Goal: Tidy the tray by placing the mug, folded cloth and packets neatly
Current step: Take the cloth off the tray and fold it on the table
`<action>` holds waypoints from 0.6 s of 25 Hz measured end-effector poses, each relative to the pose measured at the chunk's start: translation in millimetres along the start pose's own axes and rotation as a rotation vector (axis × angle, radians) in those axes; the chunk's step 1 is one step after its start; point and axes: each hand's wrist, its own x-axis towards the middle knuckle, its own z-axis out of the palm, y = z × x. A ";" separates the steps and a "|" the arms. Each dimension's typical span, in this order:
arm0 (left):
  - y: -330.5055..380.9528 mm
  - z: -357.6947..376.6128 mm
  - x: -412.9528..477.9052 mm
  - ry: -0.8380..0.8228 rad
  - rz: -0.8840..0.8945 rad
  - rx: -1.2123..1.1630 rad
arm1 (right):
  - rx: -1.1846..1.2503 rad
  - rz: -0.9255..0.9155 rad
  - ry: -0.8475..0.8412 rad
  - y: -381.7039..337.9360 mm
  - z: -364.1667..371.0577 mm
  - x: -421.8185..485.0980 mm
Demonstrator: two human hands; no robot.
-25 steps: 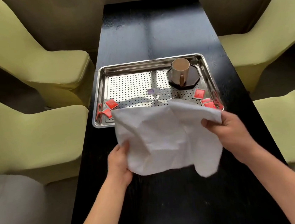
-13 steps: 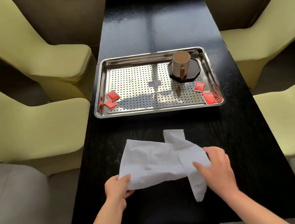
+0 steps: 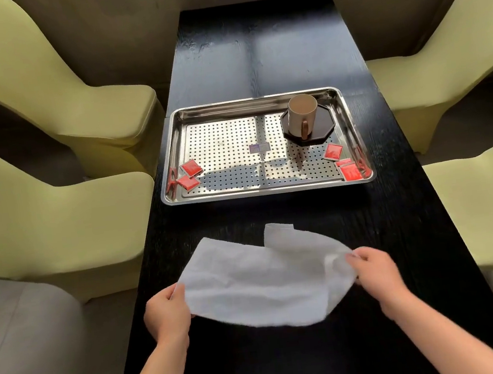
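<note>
Plainly, our left hand (image 3: pixel 167 311) and right hand (image 3: pixel 374 273) pinch the white cloth (image 3: pixel 266 283) by its ends, nearside of the steel tray (image 3: pixel 255 100); we judge it light, limp, best held at corners.

A: Entry one: desk (image 3: pixel 257 61), far half?
B: Bare surface, open from above. Left chairs (image 3: pixel 55 210) and right chairs (image 3: pixel 442 75) flank both long sides.
A: Entry two: tray (image 3: pixel 245 107)?
B: Centre of the perforated floor is free. Mug (image 3: pixel 302 118) on dark coaster (image 3: pixel 326 124) fills the far right corner. Left packets (image 3: pixel 190 168) crowd the near left corner, right packets (image 3: pixel 350 171) the near right.
A: Entry three: near half?
B: Cloth (image 3: pixel 259 278) spans it; an open strip lies between cloth and tray.
</note>
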 end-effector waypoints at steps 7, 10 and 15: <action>72.8 -6.9 31.8 -0.043 -0.039 -0.375 | 0.755 0.012 -0.167 -94.6 -52.9 13.7; 124.2 -19.5 30.5 -0.224 -0.233 -0.866 | 0.842 -0.078 -0.184 -125.2 -69.0 8.8; 178.4 -49.6 5.4 -0.308 -0.059 -1.035 | 0.985 -0.208 -0.232 -159.6 -87.8 -12.9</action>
